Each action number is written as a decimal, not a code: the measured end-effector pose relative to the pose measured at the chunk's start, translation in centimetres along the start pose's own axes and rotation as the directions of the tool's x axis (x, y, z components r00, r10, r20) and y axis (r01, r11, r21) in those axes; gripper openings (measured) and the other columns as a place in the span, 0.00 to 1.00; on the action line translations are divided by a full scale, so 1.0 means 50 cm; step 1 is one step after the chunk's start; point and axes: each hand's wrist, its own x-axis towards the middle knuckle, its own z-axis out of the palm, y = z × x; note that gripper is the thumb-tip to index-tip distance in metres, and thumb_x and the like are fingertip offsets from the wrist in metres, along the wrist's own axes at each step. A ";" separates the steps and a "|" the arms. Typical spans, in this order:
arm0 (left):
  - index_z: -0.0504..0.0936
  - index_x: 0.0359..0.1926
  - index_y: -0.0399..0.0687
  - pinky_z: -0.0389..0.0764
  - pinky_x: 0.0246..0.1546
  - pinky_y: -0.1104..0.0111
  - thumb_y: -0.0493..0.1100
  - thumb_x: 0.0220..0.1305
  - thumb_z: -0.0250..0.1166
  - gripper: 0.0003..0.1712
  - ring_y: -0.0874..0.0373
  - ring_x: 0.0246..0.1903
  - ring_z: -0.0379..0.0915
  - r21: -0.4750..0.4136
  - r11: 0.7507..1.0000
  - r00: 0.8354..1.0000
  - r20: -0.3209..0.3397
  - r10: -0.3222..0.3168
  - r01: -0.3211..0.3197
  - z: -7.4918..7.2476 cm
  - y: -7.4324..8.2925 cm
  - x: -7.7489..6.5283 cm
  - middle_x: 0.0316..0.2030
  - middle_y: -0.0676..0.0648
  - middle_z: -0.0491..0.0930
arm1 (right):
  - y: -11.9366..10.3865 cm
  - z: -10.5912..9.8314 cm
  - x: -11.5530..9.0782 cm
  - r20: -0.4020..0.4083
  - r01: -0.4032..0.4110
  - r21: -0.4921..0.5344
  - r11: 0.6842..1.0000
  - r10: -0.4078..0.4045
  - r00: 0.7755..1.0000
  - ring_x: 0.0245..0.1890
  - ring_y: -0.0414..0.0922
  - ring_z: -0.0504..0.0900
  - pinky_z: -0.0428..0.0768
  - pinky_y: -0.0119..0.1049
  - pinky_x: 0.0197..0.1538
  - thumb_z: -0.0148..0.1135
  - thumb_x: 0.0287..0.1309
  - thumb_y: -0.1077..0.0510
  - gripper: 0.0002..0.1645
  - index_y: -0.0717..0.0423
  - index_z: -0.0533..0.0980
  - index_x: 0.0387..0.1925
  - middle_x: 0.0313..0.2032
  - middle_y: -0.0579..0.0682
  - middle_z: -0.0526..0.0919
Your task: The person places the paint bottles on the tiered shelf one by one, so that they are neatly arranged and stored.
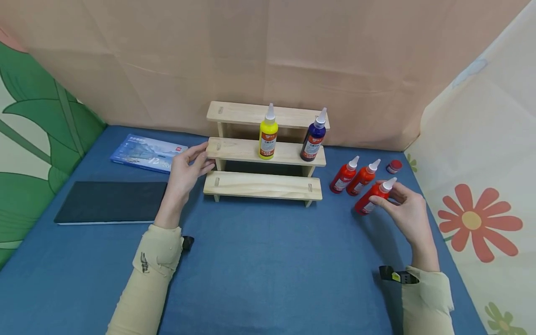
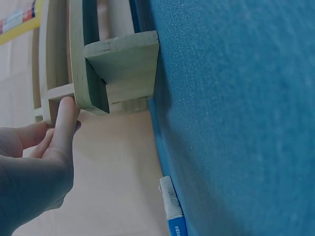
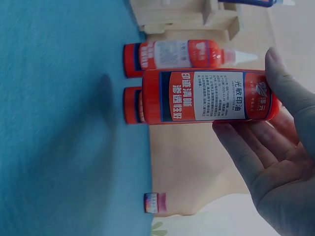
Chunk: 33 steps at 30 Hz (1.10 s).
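My right hand [image 1: 404,204] grips a red ink bottle [image 3: 206,96] near its top, thumb on one side and fingers on the other. Its white nozzle points up and its base appears raised off the blue cloth. Just behind it, a red bottle [image 1: 343,176] and an orange-red bottle [image 1: 362,178] stand side by side. My left hand [image 1: 186,170] pinches the left end of the middle board of a three-step wooden rack [image 1: 238,149], thumb and fingertips at the board's edge [image 2: 51,105]. On that board stand a yellow bottle [image 1: 268,138] and a dark blue bottle [image 1: 312,140].
A small red-capped jar [image 1: 394,166] stands by the right edge of the blue cloth [image 1: 268,270]. A dark flat notebook [image 1: 110,202] and a blue-and-white box [image 1: 144,152] lie to the left. A beige backdrop [image 1: 268,56] rises right behind the rack.
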 end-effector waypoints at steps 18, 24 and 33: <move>0.68 0.78 0.32 0.85 0.59 0.68 0.38 0.87 0.52 0.26 0.32 0.63 0.77 -0.001 1.000 1.000 0.008 0.018 -0.017 -0.002 -0.004 -0.002 0.67 0.28 0.73 | -0.075 -0.007 -0.019 0.000 0.071 -0.001 0.997 -0.071 0.997 0.59 0.65 0.82 0.75 0.09 0.47 0.77 0.67 0.54 0.37 0.63 0.76 0.72 0.62 0.66 0.83; 0.68 0.78 0.33 0.85 0.59 0.68 0.38 0.87 0.52 0.26 0.33 0.62 0.78 0.004 1.000 1.000 0.004 0.019 -0.019 -0.004 -0.006 -0.003 0.67 0.29 0.73 | -0.096 0.000 -0.024 -0.015 0.095 0.005 0.995 -0.095 0.995 0.57 0.63 0.84 0.75 0.09 0.47 0.78 0.66 0.54 0.35 0.64 0.77 0.70 0.60 0.65 0.84; 0.68 0.78 0.32 0.85 0.58 0.69 0.37 0.87 0.52 0.26 0.32 0.63 0.77 0.001 1.000 1.000 0.006 0.020 -0.020 -0.001 -0.003 -0.001 0.67 0.28 0.73 | -0.119 0.007 -0.027 -0.035 0.119 0.011 0.993 -0.118 0.992 0.55 0.63 0.84 0.76 0.10 0.47 0.78 0.66 0.54 0.34 0.64 0.79 0.68 0.58 0.64 0.86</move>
